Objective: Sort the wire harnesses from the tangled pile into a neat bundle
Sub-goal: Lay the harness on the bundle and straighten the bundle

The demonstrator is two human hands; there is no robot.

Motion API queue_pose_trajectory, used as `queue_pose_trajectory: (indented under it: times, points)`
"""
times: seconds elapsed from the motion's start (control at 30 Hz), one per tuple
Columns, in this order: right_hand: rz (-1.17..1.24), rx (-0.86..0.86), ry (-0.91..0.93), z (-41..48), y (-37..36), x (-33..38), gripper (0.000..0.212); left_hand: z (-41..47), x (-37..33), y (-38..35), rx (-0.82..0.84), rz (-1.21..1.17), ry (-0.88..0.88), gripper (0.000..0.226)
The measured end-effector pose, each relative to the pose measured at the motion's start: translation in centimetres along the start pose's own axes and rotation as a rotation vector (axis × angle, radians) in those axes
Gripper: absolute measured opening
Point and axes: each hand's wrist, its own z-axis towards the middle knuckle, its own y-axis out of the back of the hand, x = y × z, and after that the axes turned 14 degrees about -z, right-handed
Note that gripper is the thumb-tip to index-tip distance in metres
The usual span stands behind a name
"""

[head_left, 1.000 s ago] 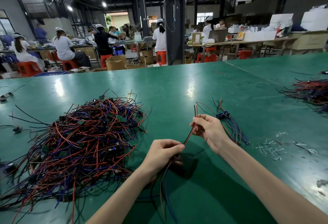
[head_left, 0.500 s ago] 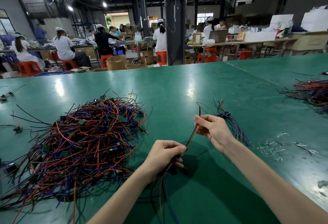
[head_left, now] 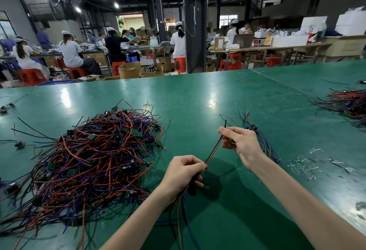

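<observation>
currently held: one harness, two hands

item 1, wire harness (head_left: 214, 147): red and black leads, stretched taut between both hands above the green table (head_left: 198, 95). i log the left hand (head_left: 184, 172) curled round its lower part, its blue and red tails hanging from the fist toward the near edge. the right hand (head_left: 239, 143) pinches the upper end between thumb and fingers, and the tip pokes out above.
item 2, tangled pile (head_left: 93, 156): left of the hands, red, blue and black wires with small green boards (head_left: 148, 160).
item 3, small bundle (head_left: 265, 145): just behind the right hand, lying flat.
item 4, second heap (head_left: 350, 101): far right edge.
</observation>
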Motion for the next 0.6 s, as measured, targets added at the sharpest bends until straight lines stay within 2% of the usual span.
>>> queue_pose_trajectory:
  times: [0.23,0.33,0.6]
  points:
    - [-0.132,-0.169,0.118,-0.27,-0.26,0.01,0.011,-0.01,-0.04,0.03,0.003,0.025,-0.009,0.012]
    - [-0.165,-0.161,0.156,-0.36,-0.29,0.16,0.011,0.06,0.04,0.1,-0.007,0.037,0.0,0.011]
    - [-0.048,-0.106,0.133,-0.81,-0.56,0.93,0.013,0.28,0.22,0.36,0.003,0.078,-0.04,0.012]
